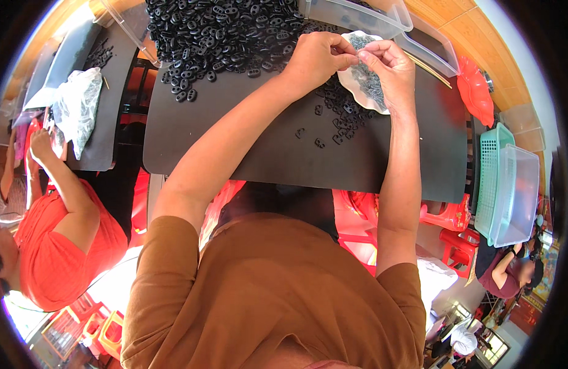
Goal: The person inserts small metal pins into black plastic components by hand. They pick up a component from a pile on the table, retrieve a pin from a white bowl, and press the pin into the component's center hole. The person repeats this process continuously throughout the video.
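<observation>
Dark tabletop (185, 126), left fingers (342, 44) and right fingers (372, 61) narrow over white dish (356, 90), anything held unclear

Forearms (232, 138) extended, hands (315, 58) close together, fingertips (363, 56) pinched.

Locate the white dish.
In the head view, the white dish sits on the dark table, upper right of centre, beneath the left hand and the right hand.

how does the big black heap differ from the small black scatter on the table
The big heap is piled high; the small scatter is thinner, with tabletop showing between pieces. The big heap takes up far more room than the small scatter. The small scatter lies beside the white dish; the big heap is further left. Both are black pieces.
</observation>
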Tool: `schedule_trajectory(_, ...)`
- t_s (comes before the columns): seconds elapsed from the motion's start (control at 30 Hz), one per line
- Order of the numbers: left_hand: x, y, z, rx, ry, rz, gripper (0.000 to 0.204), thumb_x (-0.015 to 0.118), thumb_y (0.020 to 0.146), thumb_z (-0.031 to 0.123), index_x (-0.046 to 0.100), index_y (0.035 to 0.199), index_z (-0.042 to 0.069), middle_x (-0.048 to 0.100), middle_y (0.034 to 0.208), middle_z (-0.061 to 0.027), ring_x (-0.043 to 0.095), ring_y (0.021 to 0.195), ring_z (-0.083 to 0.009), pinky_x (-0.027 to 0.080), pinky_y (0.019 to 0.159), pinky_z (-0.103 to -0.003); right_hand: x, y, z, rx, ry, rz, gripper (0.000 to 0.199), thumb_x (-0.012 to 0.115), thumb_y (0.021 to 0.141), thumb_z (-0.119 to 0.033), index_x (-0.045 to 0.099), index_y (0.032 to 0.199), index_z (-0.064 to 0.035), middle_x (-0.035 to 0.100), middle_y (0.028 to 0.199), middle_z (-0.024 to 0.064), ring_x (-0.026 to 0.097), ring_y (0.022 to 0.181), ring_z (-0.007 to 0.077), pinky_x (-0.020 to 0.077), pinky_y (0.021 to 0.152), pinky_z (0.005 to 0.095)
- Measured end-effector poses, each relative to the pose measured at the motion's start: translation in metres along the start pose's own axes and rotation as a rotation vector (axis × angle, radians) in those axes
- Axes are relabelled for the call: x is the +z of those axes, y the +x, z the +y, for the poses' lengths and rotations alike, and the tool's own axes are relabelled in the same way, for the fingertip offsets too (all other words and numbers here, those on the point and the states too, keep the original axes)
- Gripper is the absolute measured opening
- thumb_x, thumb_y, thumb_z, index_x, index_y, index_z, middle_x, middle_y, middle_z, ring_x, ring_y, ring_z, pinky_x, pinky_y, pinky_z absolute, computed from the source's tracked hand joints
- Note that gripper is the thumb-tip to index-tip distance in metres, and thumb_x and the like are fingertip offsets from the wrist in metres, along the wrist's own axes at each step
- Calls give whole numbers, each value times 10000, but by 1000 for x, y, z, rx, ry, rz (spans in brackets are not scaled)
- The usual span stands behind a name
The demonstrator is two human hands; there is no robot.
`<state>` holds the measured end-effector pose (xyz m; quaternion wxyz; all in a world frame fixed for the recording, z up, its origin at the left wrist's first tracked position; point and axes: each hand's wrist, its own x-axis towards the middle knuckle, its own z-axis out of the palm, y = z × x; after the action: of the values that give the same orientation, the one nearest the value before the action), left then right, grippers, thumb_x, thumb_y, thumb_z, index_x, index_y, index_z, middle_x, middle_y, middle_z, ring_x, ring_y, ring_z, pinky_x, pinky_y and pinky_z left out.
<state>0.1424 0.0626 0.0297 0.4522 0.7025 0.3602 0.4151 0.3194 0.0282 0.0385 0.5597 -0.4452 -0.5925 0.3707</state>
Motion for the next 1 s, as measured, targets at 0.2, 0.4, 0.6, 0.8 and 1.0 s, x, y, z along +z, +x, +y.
schedule_trajectory(0.2,5,-1,-3,144,100,49,147,738,823,118,720,912,1,711,745,-89,676,686,-111,541,649,-258,0,-2,-7,1,-175,-10,69,708,843,3,679,897,-29,690,843,8,628,780,67,506,743,221)
schedule_trajectory(0.4,5,-1,-4,177,158,37,137,741,800,77,726,910,-3,712,779,-105,679,694,-136,547,652,-278,-2,-2,-5,0,-388,-5,74,718,821,8,694,879,-31,682,817,4,619,751,69,511,727,223)
schedule_trajectory(0.6,8,2,-10,286,234,46,146,748,789,73,721,909,-6,689,809,-131,676,719,-189,534,651,-304,-8,-2,-2,94,-188,-67,100,728,826,-15,689,917,-22,688,814,19,617,729,75,512,717,226)
schedule_trajectory(0.8,12,1,-11,330,233,63,165,759,778,84,719,912,-2,673,804,-146,667,712,-229,526,654,-325,-15,-1,-1,186,-214,-68,131,739,830,-55,686,945,-23,696,815,30,628,736,75,502,680,218)
schedule_trajectory(1.0,17,3,-13,401,244,89,145,749,783,70,714,905,0,674,810,-137,666,715,-229,526,655,-324,-15,-1,-4,240,-257,-32,123,726,844,-60,682,951,-19,706,827,43,631,728,80,500,668,222)
